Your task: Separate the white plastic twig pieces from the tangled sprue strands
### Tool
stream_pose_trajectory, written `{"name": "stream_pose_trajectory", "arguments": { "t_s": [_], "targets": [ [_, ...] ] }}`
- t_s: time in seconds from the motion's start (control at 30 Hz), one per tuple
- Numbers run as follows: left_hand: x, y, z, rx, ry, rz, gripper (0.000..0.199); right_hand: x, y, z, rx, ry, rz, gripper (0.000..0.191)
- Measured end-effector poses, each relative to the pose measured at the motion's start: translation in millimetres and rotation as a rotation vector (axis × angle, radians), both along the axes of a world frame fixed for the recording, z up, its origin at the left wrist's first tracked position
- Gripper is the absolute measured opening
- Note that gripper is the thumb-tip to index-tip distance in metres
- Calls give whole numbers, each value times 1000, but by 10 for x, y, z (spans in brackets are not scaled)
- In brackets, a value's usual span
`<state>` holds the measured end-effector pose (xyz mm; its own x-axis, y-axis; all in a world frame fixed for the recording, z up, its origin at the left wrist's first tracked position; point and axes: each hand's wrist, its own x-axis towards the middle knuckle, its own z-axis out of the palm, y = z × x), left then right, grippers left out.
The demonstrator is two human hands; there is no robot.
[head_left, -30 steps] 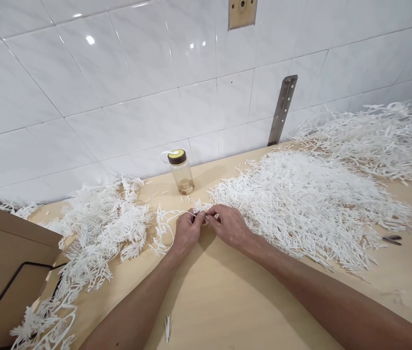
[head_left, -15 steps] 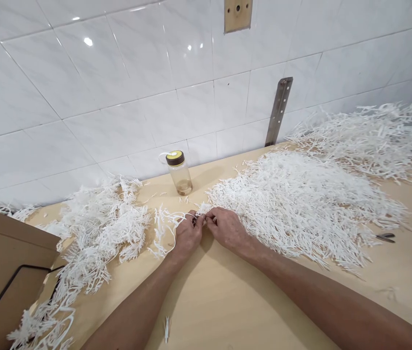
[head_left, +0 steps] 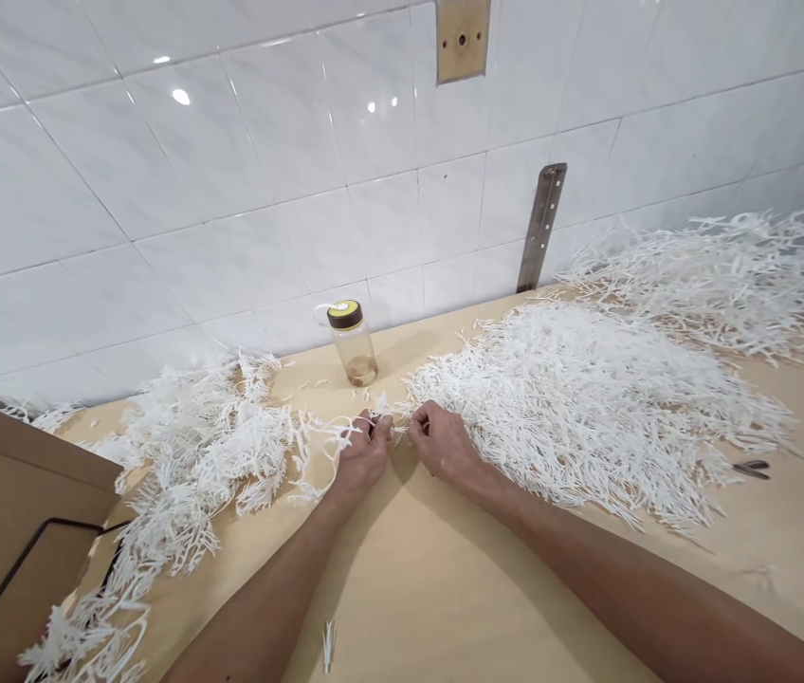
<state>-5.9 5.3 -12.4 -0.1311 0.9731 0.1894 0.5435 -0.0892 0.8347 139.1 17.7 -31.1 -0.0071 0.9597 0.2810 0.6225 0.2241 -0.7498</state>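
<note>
My left hand (head_left: 365, 455) is closed on a white branching plastic strand (head_left: 329, 429), whose thin arms trail out to its left. A short gap away, my right hand (head_left: 446, 446) has its fingertips pinched together; whatever they hold is too small to make out. Right beside that hand spreads a big heap of short white plastic pieces (head_left: 601, 398). To the left of my left hand lies a tangled mound of white branched strands (head_left: 203, 436).
A clear bottle with a dark and yellow lid (head_left: 354, 346) stands behind my hands. Longer white strands (head_left: 721, 275) pile up at the back right. Dark tweezers-like tool (head_left: 752, 469) lies at right. A cardboard box (head_left: 18, 512) stands at left; a small white sprig (head_left: 329, 647) lies in front.
My hands have come apart slightly, the right one moving away from the left. The strand in my left hand has swung upward at its trailing end.
</note>
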Motion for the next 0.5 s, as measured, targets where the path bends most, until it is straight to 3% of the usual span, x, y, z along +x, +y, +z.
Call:
{"name": "stream_pose_trajectory", "arguments": {
  "t_s": [0.27, 0.5],
  "targets": [
    [-52, 75, -62, 10, -76, -74, 32, 26, -12, -34, 52, 102, 27, 6],
    [-69, 103, -120, 41, -207, 29, 33, 35, -49, 8, 171, 110, 49, 9]
  ]
}}
